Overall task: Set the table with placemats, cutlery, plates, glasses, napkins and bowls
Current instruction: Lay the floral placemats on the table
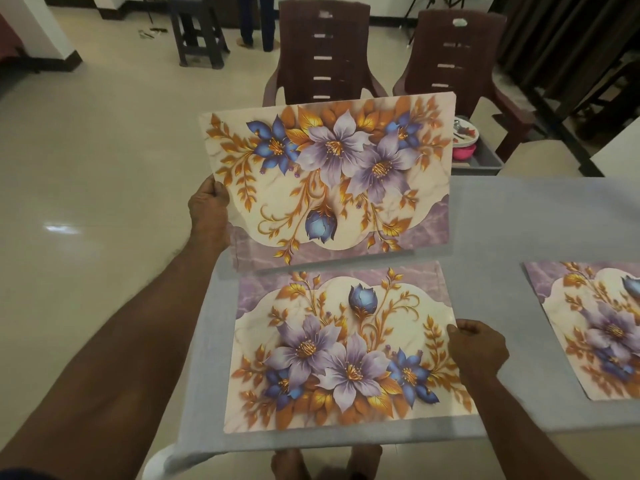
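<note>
Fingers: left hand [209, 206] pinches the left edge of the far mat [329, 188]; right hand [479, 348] curls at the right edge of the near mat [346, 355], maybe pinching it.
Far mat: tilted up, near edge low over the table [485, 216].
Near mat: flat.
Risk: far mat could droop, land crooked, or overlap the near one.

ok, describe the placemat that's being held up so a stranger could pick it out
On the grey-clothed table, find three floral purple-and-gold placemats. Two lie flat; the target, the lifted placemat, is at the far left end, tilted up off the cloth, its left edge gripped by the left hand.
</note>
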